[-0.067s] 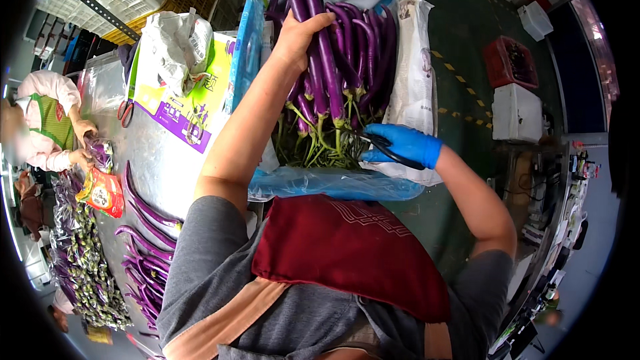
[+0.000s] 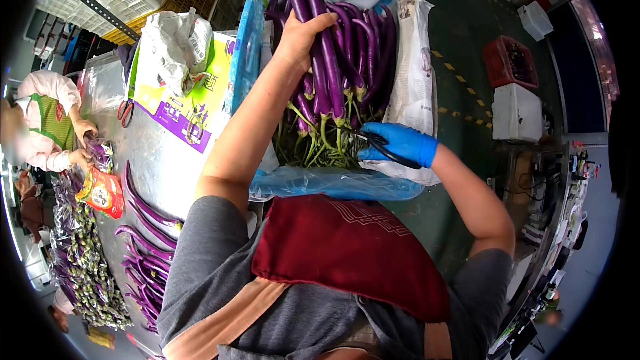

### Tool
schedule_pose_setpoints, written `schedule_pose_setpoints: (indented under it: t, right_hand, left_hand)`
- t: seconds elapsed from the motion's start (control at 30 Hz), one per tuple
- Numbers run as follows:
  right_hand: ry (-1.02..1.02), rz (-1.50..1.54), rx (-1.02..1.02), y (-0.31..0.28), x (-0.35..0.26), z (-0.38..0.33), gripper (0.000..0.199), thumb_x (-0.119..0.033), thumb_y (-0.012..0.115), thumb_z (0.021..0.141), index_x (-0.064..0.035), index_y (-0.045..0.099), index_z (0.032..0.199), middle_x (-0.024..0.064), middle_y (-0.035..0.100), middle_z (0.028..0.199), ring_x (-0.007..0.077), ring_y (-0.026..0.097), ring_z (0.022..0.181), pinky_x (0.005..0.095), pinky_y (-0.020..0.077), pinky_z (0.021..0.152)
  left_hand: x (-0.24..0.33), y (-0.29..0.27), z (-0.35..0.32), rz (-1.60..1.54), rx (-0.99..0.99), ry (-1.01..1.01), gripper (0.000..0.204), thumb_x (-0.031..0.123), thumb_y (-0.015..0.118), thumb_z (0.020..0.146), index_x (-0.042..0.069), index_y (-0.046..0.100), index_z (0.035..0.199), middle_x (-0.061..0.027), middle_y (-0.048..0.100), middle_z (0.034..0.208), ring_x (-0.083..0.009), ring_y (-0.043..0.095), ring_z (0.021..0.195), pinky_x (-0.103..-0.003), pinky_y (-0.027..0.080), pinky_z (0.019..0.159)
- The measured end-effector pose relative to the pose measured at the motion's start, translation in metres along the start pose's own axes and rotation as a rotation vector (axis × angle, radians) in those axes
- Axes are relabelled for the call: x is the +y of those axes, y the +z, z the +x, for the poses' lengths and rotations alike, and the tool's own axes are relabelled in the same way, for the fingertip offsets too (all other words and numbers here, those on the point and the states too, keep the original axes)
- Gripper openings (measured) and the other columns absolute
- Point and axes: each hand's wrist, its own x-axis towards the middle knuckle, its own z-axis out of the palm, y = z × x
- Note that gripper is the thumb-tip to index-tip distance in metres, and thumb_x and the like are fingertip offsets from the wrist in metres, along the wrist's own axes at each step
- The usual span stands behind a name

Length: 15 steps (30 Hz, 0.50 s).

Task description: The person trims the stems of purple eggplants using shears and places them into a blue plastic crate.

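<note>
My bare left hand (image 2: 301, 41) is closed around a couple of long purple eggplants (image 2: 321, 60), whose green stem ends point down toward me. In a blue glove, my right hand (image 2: 400, 144) grips black-handled scissors (image 2: 380, 140). The scissors' tips reach in among the stems just below the held eggplants; whether the blades touch a stem I cannot tell. More eggplants (image 2: 373, 53) lie under and beside the held ones in a crate lined with blue plastic (image 2: 333, 185). Cut green stems (image 2: 313, 153) are heaped at its near end.
Left of the crate, a metal table (image 2: 143, 160) bears loose eggplants (image 2: 147, 267), bagged eggplants (image 2: 87, 253), red-handled scissors (image 2: 125, 114) and a crumpled white bag (image 2: 175, 47). A co-worker (image 2: 50, 120) handles a bagged eggplant there. Newspaper (image 2: 410, 80) covers the crate's right side; white boxes (image 2: 518, 113) stand beyond.
My right hand and the scissors have shifted slightly left, toward the stems. My left hand keeps its hold on the eggplants, almost unmoved.
</note>
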Motion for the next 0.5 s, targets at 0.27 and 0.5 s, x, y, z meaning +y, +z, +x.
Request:
schedule_pose_setpoints:
  t: [0.27, 0.5]
  right_hand:
    - [0.012, -0.168, 0.122, 0.005, 0.014, 0.011, 0.039, -0.034, 0.064, 0.076, -0.0029, 0.055, 0.098, 0.0191, 0.059, 0.077, 0.0333, 0.059, 0.073, 0.034, 0.0458, 0.066]
    - [-0.054, -0.137, 0.197, 0.015, 0.024, 0.025, 0.036, -0.032, 0.064, 0.077, -0.0021, 0.055, 0.095, 0.0188, 0.059, 0.076, 0.0349, 0.058, 0.071, 0.0358, 0.0452, 0.064]
  left_hand:
    - [-0.016, -0.002, 0.0, 0.067, 0.047, 0.023, 0.032, 0.001, 0.067, 0.066, 0.004, 0.047, 0.09, -0.0047, 0.056, 0.075, -0.0153, 0.055, 0.067, -0.029, 0.047, 0.063]
    - [-0.026, 0.001, 0.004, -0.005, 0.068, 0.099, 0.037, -0.001, 0.067, 0.065, 0.005, 0.044, 0.094, -0.0044, 0.055, 0.079, -0.0156, 0.055, 0.07, -0.029, 0.047, 0.064]
